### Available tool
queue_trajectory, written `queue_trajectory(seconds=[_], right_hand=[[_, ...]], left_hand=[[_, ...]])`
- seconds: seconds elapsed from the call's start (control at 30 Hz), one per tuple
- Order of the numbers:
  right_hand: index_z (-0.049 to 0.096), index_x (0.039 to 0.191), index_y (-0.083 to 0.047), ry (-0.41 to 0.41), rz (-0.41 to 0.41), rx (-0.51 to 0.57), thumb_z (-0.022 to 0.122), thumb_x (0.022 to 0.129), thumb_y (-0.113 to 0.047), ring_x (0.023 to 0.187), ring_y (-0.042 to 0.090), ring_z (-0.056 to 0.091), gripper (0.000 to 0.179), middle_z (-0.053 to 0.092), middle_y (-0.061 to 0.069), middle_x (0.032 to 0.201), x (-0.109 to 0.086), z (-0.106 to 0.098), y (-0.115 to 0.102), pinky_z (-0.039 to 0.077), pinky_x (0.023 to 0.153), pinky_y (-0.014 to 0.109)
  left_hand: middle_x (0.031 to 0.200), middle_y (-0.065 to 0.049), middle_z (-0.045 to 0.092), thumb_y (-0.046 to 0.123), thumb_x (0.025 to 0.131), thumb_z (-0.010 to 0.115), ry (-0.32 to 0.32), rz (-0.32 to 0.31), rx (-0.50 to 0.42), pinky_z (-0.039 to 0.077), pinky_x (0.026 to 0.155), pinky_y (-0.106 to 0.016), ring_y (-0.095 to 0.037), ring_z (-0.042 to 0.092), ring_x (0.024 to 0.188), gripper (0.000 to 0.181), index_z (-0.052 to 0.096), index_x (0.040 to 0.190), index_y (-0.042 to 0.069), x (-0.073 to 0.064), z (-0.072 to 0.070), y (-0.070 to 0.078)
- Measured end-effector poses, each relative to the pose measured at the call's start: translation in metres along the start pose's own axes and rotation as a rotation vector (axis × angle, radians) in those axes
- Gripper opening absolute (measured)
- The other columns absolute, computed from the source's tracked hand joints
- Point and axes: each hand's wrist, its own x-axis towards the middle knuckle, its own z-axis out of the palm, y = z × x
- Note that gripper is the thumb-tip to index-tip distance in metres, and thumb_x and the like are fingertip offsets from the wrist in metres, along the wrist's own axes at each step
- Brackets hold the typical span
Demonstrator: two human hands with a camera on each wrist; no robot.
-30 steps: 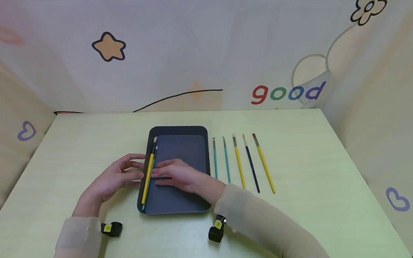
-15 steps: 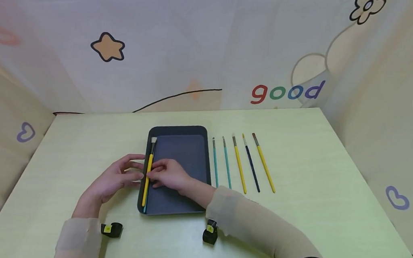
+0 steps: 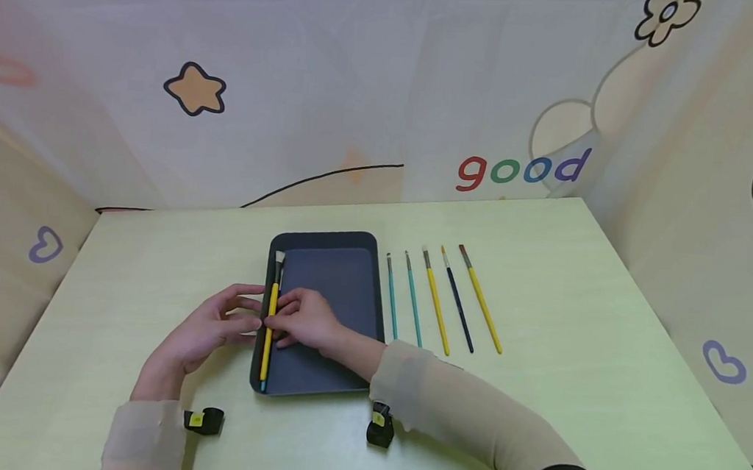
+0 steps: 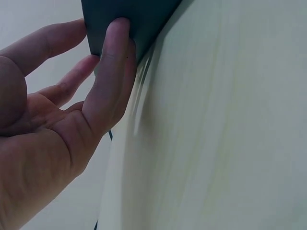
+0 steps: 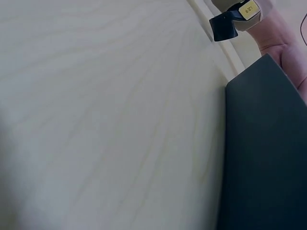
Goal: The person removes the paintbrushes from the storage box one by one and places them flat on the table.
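Observation:
In the head view a dark grey tray lies on the table, with a yellow paintbrush along its left wall. A teal handle end peeks out just below it; the rest of that brush is mostly covered. My right hand reaches into the tray and pinches the yellow paintbrush around mid-handle with thumb and fingers. My left hand stays at the tray's left side, fingers loosely bent. In the left wrist view its fingertips touch the tray's outer wall.
Right of the tray several paintbrushes lie in a row: teal ones, a yellow one with pale bristles, a dark blue one and a yellow one with brown bristles. Printed cloth walls surround the table.
My right hand has gone from extended fingers beside the brushes to pinching the yellow brush. The two brushes now lie closer together, the yellow one over the teal one. My left hand has not moved.

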Motion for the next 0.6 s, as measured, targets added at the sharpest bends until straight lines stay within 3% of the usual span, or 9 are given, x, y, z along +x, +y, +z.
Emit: queue_trajectory(seconds=[0.33,0.6], right_hand=[[0.057,0.115,0.003,0.008,0.061,0.128,0.064,0.092,0.004,0.074,0.020,0.067,0.024,0.070,0.012,0.090,-0.003,-0.004,-0.007,0.063,0.067,0.037],[0.055,0.115,0.000,-0.011,0.101,0.151,0.063,0.094,0.001,0.073,0.020,0.065,0.023,0.065,0.013,0.089,-0.008,-0.011,-0.008,0.063,0.068,0.036]], left_hand=[[0.137,-0.028,0.047,0.005,0.101,0.063,0.015,-0.006,0.024,0.058,0.092,-0.045,-0.034,0.063,0.110,0.059,0.038,0.154,0.004,0.000,0.000,0.002],[0.139,-0.027,0.047,0.006,0.102,0.062,0.028,-0.019,0.024,0.057,0.093,-0.044,-0.036,0.060,0.114,0.059,0.037,0.155,0.006,-0.001,0.001,0.002]])
